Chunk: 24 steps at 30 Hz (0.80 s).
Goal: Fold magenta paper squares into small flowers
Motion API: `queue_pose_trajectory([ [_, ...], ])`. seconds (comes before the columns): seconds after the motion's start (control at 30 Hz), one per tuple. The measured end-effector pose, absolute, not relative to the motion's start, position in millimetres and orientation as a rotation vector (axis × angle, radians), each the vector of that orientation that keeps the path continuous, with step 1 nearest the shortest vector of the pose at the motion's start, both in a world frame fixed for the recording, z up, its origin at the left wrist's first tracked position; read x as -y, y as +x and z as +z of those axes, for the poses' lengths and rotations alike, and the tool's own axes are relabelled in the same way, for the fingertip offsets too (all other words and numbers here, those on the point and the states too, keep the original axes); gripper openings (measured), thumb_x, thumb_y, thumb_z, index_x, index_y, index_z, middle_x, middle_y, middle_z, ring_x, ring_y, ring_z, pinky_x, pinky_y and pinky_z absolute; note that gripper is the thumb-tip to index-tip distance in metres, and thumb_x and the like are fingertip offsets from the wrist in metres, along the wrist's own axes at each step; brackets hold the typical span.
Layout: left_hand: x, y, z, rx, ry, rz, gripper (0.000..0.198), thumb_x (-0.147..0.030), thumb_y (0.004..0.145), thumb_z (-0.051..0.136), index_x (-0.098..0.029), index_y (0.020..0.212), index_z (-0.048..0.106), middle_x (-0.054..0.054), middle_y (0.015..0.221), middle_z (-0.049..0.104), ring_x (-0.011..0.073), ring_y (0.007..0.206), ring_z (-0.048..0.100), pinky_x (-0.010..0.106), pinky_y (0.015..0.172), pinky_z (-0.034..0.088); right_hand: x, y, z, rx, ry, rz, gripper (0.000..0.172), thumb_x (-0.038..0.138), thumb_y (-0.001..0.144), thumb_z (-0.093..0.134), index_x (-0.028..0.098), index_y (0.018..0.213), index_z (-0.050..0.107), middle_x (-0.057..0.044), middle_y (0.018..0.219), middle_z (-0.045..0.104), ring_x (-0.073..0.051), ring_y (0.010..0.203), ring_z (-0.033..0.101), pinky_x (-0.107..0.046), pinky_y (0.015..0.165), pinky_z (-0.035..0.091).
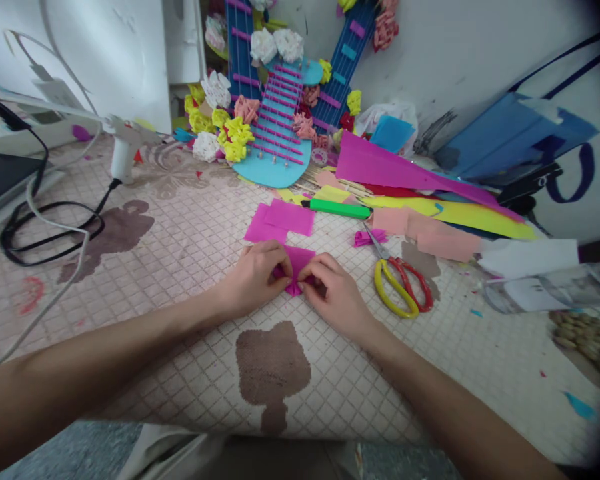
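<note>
My left hand (254, 277) and my right hand (333, 293) meet over a small magenta paper piece (296, 262) lying on the quilted pink cloth (180, 233). Both hands pinch it from either side, fingers curled and pressed on the folded paper. Just beyond the hands lie two flat magenta paper squares (280, 220). Yellow and red handled scissors (400, 283) rest to the right of my right hand, next to a small fringed magenta scrap (367, 237).
A green marker (340, 208) and coloured sheets (420, 200) lie behind. Blue guitar-shaped crafts with paper flowers (275, 120) lean at the back. A glue gun (123, 150) and black cables (45, 230) sit left; a plastic bottle (555, 290) lies right.
</note>
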<state>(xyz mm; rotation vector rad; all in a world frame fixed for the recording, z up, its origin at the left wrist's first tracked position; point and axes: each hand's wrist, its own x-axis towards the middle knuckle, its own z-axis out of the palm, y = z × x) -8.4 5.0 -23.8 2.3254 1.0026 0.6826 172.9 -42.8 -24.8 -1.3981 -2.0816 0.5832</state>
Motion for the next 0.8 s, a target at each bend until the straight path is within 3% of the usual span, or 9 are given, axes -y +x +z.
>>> queue_pose_trajectory([
  [0.37, -5.1, -11.7, -23.1, -0.93, 2.37, 0.63, 0.002, -0.015, 0.077, 0.065, -0.016, 0.078, 0.066, 0.005, 0.088, 0.057, 0.0196, 0.09, 0.055, 0.033, 0.079, 0.043, 46.3, 171.9, -22.5, 2.084, -1.453, 0.644, 0.012, 0.013, 0.08, 0.058, 0.022, 0.087, 0.055, -0.003, 0.097, 0.052, -0.015, 0.081, 0.056, -0.03, 0.071, 0.047],
  [0.67, -4.6, -15.2, -17.6, -0.953, 2.412, 0.447, 0.027, -0.026, 0.068, 0.076, -0.017, 0.089, 0.063, 0.006, 0.099, 0.056, 0.0247, 0.097, 0.053, 0.042, 0.087, 0.038, 47.2, 177.2, -12.0, 2.151, -1.417, 0.754, 0.025, 0.022, 0.075, 0.068, 0.022, 0.095, 0.054, -0.004, 0.104, 0.05, -0.019, 0.094, 0.053, -0.032, 0.076, 0.048],
  [0.8, -5.6, -15.6, -19.7, -0.944, 2.404, 0.446, 0.029, -0.029, 0.067, 0.076, -0.017, 0.089, 0.063, 0.006, 0.098, 0.056, 0.0246, 0.096, 0.053, 0.042, 0.087, 0.038, 47.0, 174.2, -15.5, 2.148, -1.437, 0.697, 0.009, 0.024, 0.085, 0.057, 0.021, 0.093, 0.054, -0.005, 0.1, 0.05, -0.018, 0.089, 0.054, -0.033, 0.076, 0.047],
])
